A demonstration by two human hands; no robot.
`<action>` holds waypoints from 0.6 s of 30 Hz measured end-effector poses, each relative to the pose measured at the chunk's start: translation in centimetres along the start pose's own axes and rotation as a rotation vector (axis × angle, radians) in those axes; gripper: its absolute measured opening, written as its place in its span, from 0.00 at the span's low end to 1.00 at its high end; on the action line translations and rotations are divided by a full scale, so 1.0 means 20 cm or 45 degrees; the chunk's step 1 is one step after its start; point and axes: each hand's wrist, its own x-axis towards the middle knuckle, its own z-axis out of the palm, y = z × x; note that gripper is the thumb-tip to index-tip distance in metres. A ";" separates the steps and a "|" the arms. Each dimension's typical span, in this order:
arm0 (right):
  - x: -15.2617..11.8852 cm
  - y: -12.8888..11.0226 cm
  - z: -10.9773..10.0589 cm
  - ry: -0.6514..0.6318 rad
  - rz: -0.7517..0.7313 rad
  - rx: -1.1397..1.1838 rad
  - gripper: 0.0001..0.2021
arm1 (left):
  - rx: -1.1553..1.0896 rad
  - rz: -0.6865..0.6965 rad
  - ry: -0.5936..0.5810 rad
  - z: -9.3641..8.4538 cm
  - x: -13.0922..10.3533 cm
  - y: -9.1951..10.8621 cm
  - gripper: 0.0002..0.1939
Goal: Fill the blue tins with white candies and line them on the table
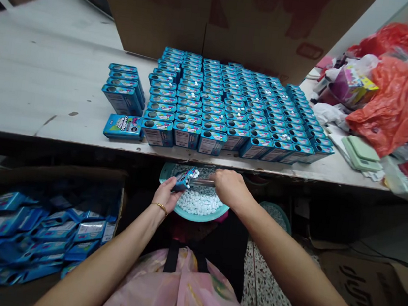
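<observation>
My left hand (167, 194) grips a small blue candy box (183, 178), tilted over the basin, with white pellets at its upper opening. My right hand (230, 188) is closed around the end of a shiny, see-through or metal scoop (202, 182), its other end at the box's opening. Below both hands, a turquoise basin (199, 218) full of small white candies (198, 203) rests at my lap, partly under the table edge. The far part of the basin lies in shadow.
Rows of upright blue boxes (213, 141) stand on the white table (42, 78), with one box (123, 127) lying flat. A carton (120, 207) of loose blue boxes is at lower left. A large cardboard box (220, 21) stands behind; red bags (393, 97) and a green scale (363, 152) are right.
</observation>
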 end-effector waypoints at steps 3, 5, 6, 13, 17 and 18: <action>-0.04 0.04 0.00 0.016 -0.004 0.020 0.14 | 0.019 0.061 -0.027 -0.01 0.00 0.01 0.09; -0.06 0.08 0.02 0.019 0.029 0.047 0.15 | 0.027 0.053 -0.057 -0.01 -0.01 0.02 0.08; -0.07 0.10 0.04 0.020 0.050 0.061 0.15 | 0.041 0.054 -0.067 -0.01 -0.02 0.02 0.07; -0.10 0.20 0.18 0.052 0.184 0.134 0.16 | 0.205 0.343 -0.016 -0.06 -0.03 0.08 0.14; -0.09 0.21 0.25 0.038 0.227 0.195 0.16 | 0.055 0.125 -0.059 -0.09 -0.02 0.12 0.06; -0.09 0.21 0.26 0.046 0.231 0.204 0.17 | 0.037 0.081 -0.067 -0.09 -0.02 0.11 0.05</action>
